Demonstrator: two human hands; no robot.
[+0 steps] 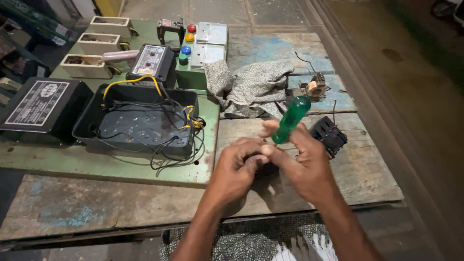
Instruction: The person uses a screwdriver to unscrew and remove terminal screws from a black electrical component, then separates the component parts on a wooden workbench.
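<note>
The green-handled screwdriver [291, 119] stands tilted in the right hand [304, 162], fingers closed round its lower end, over the table's front right part. The left hand [239, 166] pinches a small hidden part at its tip. A slip could jab those fingers or drop the part near the black switch block [329, 135].

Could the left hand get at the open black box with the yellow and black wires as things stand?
Probably yes. The black box lies just to the left of the left hand, its top open and nothing standing between them. The hand is busy, though, pressed against the right hand, which grips a green-handled screwdriver.
</note>
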